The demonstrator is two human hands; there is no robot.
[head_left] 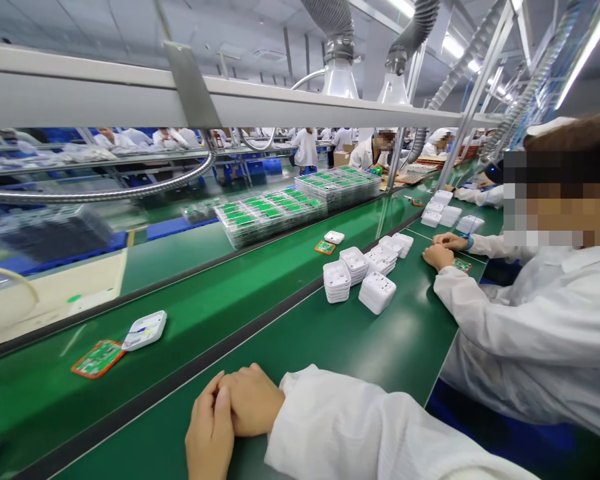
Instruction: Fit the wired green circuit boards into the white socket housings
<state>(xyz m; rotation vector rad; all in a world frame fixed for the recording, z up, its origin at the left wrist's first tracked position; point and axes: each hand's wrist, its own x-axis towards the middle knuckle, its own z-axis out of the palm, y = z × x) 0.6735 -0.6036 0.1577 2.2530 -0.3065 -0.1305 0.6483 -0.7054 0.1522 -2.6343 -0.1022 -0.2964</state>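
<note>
We see our own two hands resting together on the green bench [380,347] at the bottom of the view. The right hand [253,400], coming out of a white sleeve [360,433], lies loosely curled with nothing in it, and the left hand [210,433] presses against it, fingers bent, also holding nothing; its wrist is cut off by the lower edge.

Nearest to them, on the conveyor belt [190,313] beyond the dark strip, lie a white plastic housing [145,329] and, touching its corner, a green circuit board [98,358] with an orange rim. A second such pair [329,243] lies further along the belt.

To the right stand stacks of white housings [365,273]. A co-worker's hands [443,250] rest on the bench past them; what lies beneath them is mostly hidden. Trays of green boards [273,212] are stacked beyond the belt, their contents too small to make out. The far left is blurred.
</note>
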